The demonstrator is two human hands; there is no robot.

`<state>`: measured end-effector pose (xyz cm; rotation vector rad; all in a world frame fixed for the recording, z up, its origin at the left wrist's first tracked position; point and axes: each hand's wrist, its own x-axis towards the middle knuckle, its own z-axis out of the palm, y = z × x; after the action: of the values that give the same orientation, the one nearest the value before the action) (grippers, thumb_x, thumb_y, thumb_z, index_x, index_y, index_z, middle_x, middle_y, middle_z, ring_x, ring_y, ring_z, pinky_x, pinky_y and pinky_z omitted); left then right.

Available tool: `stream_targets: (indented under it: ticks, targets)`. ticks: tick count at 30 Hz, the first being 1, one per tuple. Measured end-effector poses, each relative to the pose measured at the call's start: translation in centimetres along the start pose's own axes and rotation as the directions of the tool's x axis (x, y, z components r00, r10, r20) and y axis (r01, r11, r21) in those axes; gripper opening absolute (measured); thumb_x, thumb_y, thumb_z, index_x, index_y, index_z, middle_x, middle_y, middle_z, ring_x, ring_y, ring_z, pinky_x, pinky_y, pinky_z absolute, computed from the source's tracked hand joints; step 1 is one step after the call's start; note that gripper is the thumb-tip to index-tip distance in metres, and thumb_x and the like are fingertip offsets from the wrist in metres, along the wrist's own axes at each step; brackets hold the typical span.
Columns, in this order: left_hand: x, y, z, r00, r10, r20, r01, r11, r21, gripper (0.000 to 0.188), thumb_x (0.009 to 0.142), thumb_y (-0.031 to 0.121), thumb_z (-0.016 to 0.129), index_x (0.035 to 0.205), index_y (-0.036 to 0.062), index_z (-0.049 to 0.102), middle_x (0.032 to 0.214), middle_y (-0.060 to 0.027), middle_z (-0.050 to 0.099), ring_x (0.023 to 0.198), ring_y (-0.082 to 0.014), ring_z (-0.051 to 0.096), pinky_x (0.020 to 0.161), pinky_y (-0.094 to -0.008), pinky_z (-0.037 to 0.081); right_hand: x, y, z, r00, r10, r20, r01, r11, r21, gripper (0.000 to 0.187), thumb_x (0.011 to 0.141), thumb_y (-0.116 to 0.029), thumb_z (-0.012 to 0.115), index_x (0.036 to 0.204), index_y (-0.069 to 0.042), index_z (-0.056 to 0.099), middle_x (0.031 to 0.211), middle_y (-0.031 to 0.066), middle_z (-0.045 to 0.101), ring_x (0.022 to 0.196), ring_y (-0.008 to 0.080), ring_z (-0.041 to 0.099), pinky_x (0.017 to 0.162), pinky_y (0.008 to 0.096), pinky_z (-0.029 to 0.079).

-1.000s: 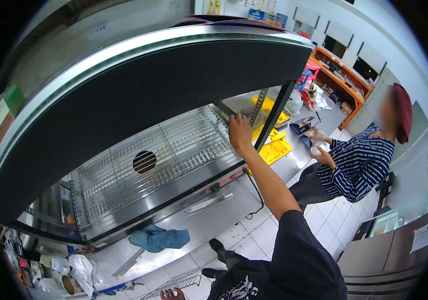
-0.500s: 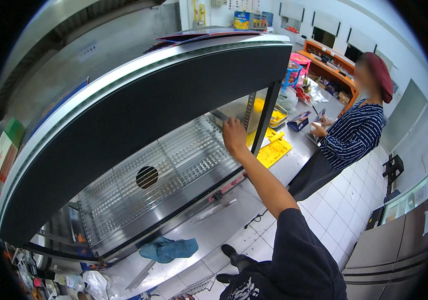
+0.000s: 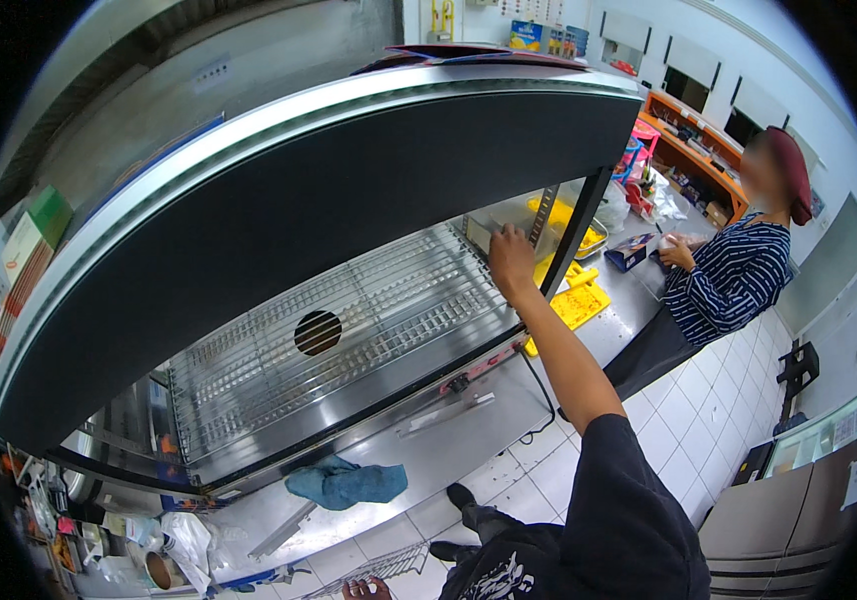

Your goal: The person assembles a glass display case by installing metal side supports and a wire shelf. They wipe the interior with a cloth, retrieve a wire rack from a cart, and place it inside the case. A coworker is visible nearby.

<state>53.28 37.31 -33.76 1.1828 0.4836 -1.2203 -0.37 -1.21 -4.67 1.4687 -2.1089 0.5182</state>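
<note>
My right hand (image 3: 513,262) reaches into a glass-sided display cabinet (image 3: 279,190) at its right end, beside the slotted metal upright (image 3: 546,212). Its fingers are curled closed; what they hold, if anything, is hidden. Inside the cabinet, a wire shelf (image 3: 249,345) lies over a metal floor with a dark round hole (image 3: 319,333). At the lower edge, my left hand (image 3: 367,589) shows only in part, its fingers bent around the edge of a loose wire rack (image 3: 401,562).
A blue-green cloth (image 3: 347,484) and a metal strip (image 3: 283,530) lie on the steel table before the cabinet. To the right are a yellow tray (image 3: 577,305) and a co-worker (image 3: 734,260) handling a small item. A black cable (image 3: 546,385) hangs off the table edge.
The view has shifted, so the cabinet sits farther right in it. More of my left hand and the wire rack shows. My right hand stays by the upright.
</note>
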Motion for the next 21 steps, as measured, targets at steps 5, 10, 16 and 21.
stream_targets:
  ticks: [5, 10, 16, 21]
  targets:
    - [-1.7, -0.3, 1.3, 0.996, 0.013, -0.083, -0.014, 1.000, -0.017, 0.034, 0.080, 0.036, 0.064, 0.100, 0.0124, 0.048, 0.102, -0.0014, 0.039, 0.087, -0.0145, 0.043, 0.069, -0.0314, 0.047, 0.3, 0.4, 0.3, 1.000, 0.003, 0.002, -0.003, 1.000, -0.016, 0.015, 0.083, -0.009, 0.053, 0.087, -0.003, 0.066, 0.099, 0.0121, 0.059, 0.097, 0.0299, 0.059, 0.076, 0.0408, 0.053]
    - [-0.9, 0.0, 1.0, 0.999, -0.005, -0.046, 0.004, 1.000, -0.020, 0.035, 0.080, 0.037, 0.064, 0.100, 0.0131, 0.050, 0.102, -0.0014, 0.041, 0.089, -0.0145, 0.044, 0.071, -0.0322, 0.048, 0.5, 0.6, 0.7, 0.997, -0.042, -0.059, 0.042, 0.999, 0.000, 0.013, 0.082, -0.010, 0.053, 0.083, -0.004, 0.065, 0.094, 0.0134, 0.059, 0.090, 0.0302, 0.059, 0.070, 0.0411, 0.052]
    - [-0.4, -0.2, 0.4, 0.999, -0.003, -0.051, 0.002, 1.000, -0.022, 0.034, 0.079, 0.037, 0.065, 0.099, 0.0127, 0.051, 0.100, -0.0009, 0.043, 0.091, -0.0171, 0.045, 0.073, -0.0325, 0.048, 0.2, 0.6, 1.1, 0.999, -0.032, -0.031, 0.032, 0.999, 0.009, 0.014, 0.083, -0.011, 0.053, 0.084, -0.004, 0.065, 0.097, 0.0149, 0.059, 0.091, 0.0311, 0.058, 0.071, 0.0407, 0.050]
    - [0.1, -0.3, -0.3, 1.000, -0.008, -0.008, 0.008, 0.999, -0.052, 0.038, 0.077, 0.037, 0.067, 0.100, 0.0127, 0.050, 0.100, -0.0006, 0.043, 0.091, -0.0178, 0.046, 0.072, -0.0322, 0.049, -1.2, -0.7, 2.2, 0.991, -0.131, -0.018, 0.118, 0.938, -0.327, 0.017, 0.080, -0.012, 0.055, 0.089, -0.003, 0.067, 0.098, 0.0137, 0.059, 0.096, 0.0281, 0.057, 0.078, 0.0376, 0.049]
